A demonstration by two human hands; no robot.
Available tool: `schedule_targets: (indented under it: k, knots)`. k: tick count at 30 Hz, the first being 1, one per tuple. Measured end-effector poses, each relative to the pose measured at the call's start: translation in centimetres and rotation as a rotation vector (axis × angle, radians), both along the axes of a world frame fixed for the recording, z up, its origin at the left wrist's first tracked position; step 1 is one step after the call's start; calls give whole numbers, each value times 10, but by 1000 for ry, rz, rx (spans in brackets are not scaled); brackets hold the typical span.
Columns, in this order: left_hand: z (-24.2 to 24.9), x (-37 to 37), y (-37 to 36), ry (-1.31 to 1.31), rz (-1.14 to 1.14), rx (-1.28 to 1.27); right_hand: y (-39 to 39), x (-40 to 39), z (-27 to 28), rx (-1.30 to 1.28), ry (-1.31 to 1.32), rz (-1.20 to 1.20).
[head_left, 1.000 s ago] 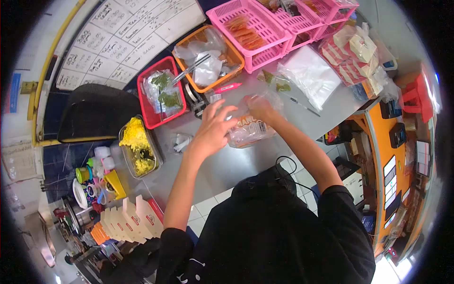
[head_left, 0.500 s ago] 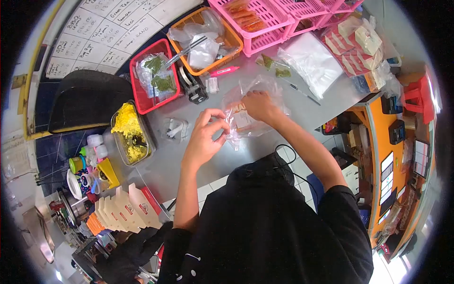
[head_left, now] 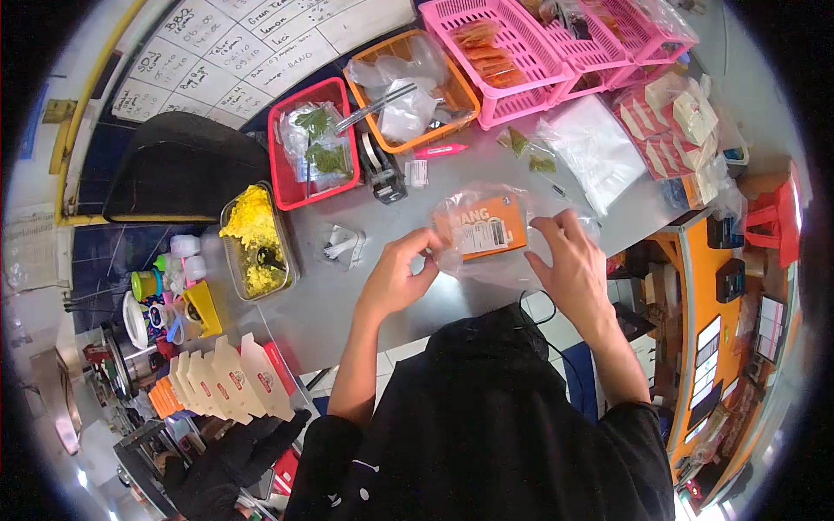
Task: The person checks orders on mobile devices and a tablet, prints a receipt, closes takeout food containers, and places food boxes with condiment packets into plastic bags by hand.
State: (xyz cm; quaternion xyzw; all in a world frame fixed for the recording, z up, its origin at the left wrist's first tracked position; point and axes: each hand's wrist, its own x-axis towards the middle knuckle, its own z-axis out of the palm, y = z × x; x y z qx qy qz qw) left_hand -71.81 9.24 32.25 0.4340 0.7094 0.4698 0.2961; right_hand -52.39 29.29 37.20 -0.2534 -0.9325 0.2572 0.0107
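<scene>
An orange box (head_left: 512,215) with a white barcode label lies inside a clear plastic bag (head_left: 469,193) on the metal table. My left hand (head_left: 398,276) is closed in a pinch on the bag's left edge, its thumb and forefinger together. On the other side, my right hand (head_left: 573,276) is beside the box with its fingers curved and thumb apart, over the bag's right part. Whether its fingertips touch the film is hard to see.
Behind the bag are a red basket (head_left: 280,198), an orange basket (head_left: 469,108), a tape dispenser (head_left: 384,174) and a pink marker (head_left: 441,150). Pink crates (head_left: 512,104) and white plastic sheets (head_left: 595,152) lie to the right. A tray of yellow food (head_left: 252,217) stands left.
My right hand has drawn back out of the bag's middle to its right side, uncovering the orange box. My left hand stays at the bag's left edge. The view has shifted slightly.
</scene>
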Motion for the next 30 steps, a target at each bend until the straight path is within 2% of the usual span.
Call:
schedule_targets:
  k: [1,3,5,7,9,11,13,15,16,17,18,20,23,26,28,30]
  knots:
    - [-1,1,1,-7,-1,2,2,-2,1,2,-7,-1]
    - [1,6,2,-189,78,22,4,-4,0,347,74,-130]
    - [13,17,8,-134,98,-3,11,-6,-8,292,-8,-205]
    - [25,30,15,-84,126,-42,19,-1,-16,341,122,-252]
    - [31,41,22,351,153,-341,29,0,-11,291,139,-274]
    - [19,36,19,424,67,-367,44,3,-4,-390,-40,-347]
    - [5,33,11,496,-14,-395,45,5,11,-423,56,-263]
    - [2,30,6,-117,215,37,42,3,25,-501,382,-254]
    - [4,28,2,-117,213,36,46,9,19,-663,544,-225]
    - [19,26,2,-385,278,163,44,10,20,-666,542,-229]
    - [29,26,3,-650,341,292,39,10,24,-799,614,-214]
    - [35,29,3,-659,300,278,39,11,21,-982,692,-121]
    - [37,36,-3,-653,196,220,27,12,20,-941,701,-117]
    - [31,39,-8,-416,23,185,28,17,14,-926,631,-62]
    - [31,41,-11,-404,12,170,25,18,16,-911,620,-35]
    - [34,44,-15,-395,1,156,24,20,24,-917,455,-2]
